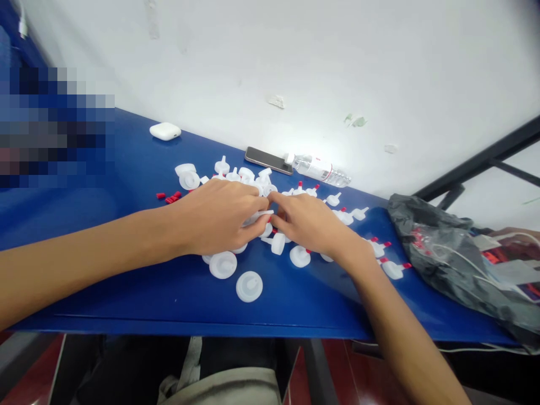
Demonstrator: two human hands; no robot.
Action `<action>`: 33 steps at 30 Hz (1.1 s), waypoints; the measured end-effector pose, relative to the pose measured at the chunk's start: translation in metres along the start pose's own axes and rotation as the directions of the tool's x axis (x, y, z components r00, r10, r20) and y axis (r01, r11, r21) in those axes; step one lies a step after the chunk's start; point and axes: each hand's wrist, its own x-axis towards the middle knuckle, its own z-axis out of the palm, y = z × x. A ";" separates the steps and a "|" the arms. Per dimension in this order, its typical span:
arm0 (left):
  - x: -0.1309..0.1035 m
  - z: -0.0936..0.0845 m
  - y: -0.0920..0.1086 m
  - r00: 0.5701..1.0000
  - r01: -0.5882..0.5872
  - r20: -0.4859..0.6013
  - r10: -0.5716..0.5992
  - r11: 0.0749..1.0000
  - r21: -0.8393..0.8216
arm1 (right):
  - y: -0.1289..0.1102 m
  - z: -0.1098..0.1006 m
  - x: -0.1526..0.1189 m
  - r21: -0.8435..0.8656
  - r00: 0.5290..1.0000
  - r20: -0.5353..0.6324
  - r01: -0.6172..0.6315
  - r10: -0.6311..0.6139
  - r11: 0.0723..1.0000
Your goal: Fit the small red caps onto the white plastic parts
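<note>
My left hand [219, 216] is closed around a white plastic spout cap [255, 217], its thin spout pointing right. Against the end of that spout, my right hand [306, 222] has thumb and forefinger bent in a pinch. A speck of red shows there, but what the right fingers hold is too small to make out. Several white spout caps [223, 264] lie around and under both hands. To the right, some spout caps [300, 256] carry red tips. A few loose red tip covers [172, 198] rest left of the pile, beyond my left wrist.
Along the wall lie a phone [268, 160] and a clear water bottle [320, 170] on its side. A white earbud case [165, 131] sits at the back left. On the right, a grey plastic bag [439, 270] with mixed items covers the blue table's [177, 298] end.
</note>
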 end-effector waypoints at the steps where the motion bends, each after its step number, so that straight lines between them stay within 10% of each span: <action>1: 0.000 0.000 0.000 1.000 0.001 -0.002 -0.001 1.000 0.005 | 0.000 0.000 0.000 -0.001 1.000 0.002 -0.002 0.002 1.000; 33: 0.000 -0.001 0.003 0.997 0.008 0.082 -0.012 0.999 0.048 | -0.002 -0.001 0.000 0.016 0.999 0.045 -0.004 0.004 1.000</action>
